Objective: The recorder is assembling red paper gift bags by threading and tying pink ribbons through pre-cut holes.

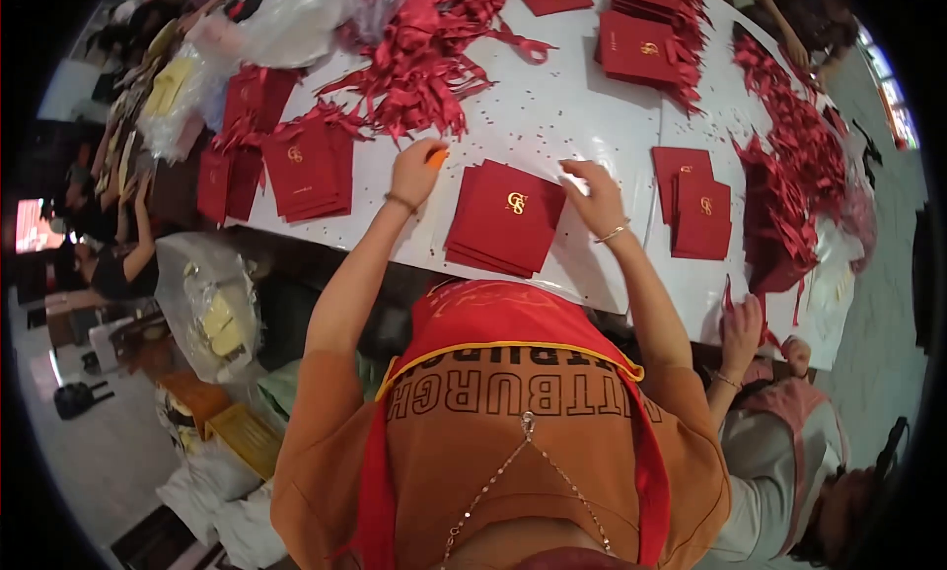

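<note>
A stack of red flat squares (506,218) with a gold emblem on top lies on the white table right in front of me; whether they are bags, folders or boxes I cannot tell. My left hand (414,178) is closed at the stack's upper left, apart from it. Between its fingers a small orange object (437,159) sticks out, its kind hidden by the grip. Beside the stack's upper right corner hovers my right hand (595,200), holding nothing, with thumb and fingers apart.
Red ribbons (419,62) are heaped at the table's far side. More red stacks lie left (308,171), right (700,215) and far right (636,47). A co-worker's hand (742,328) handles red ribbon at the right edge. Small specks dot the white tabletop (538,111).
</note>
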`<state>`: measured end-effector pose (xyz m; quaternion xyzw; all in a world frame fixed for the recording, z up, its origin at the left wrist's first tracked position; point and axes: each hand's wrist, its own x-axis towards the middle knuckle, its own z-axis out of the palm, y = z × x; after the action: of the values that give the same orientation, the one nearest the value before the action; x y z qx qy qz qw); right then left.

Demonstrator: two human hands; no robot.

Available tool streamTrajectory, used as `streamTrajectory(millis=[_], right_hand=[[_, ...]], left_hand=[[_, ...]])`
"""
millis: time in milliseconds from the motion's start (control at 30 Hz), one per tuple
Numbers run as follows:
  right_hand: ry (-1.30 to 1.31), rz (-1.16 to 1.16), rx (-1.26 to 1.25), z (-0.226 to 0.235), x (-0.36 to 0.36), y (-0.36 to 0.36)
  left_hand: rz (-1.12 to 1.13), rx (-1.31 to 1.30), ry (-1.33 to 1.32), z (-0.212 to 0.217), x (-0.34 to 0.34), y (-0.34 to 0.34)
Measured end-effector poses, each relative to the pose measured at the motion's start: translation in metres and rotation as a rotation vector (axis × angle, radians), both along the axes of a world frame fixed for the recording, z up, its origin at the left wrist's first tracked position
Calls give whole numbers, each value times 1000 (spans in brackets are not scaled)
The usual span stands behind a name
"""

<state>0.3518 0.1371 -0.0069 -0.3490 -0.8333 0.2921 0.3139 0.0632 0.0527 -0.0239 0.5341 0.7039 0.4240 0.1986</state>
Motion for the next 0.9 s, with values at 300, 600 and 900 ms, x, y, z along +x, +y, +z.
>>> streamTrajectory(millis=[300,600,900], right_hand=[[-289,105,154,-26,-64,-50],[-282,101,180,-40,-57,-53],[-303,167,240,-31,-57,-52]], left_hand=[[13,-295,730,-30,-19,71],[-317,-17,552,-1,-14,-18],[-85,173,392,49,28,-93]])
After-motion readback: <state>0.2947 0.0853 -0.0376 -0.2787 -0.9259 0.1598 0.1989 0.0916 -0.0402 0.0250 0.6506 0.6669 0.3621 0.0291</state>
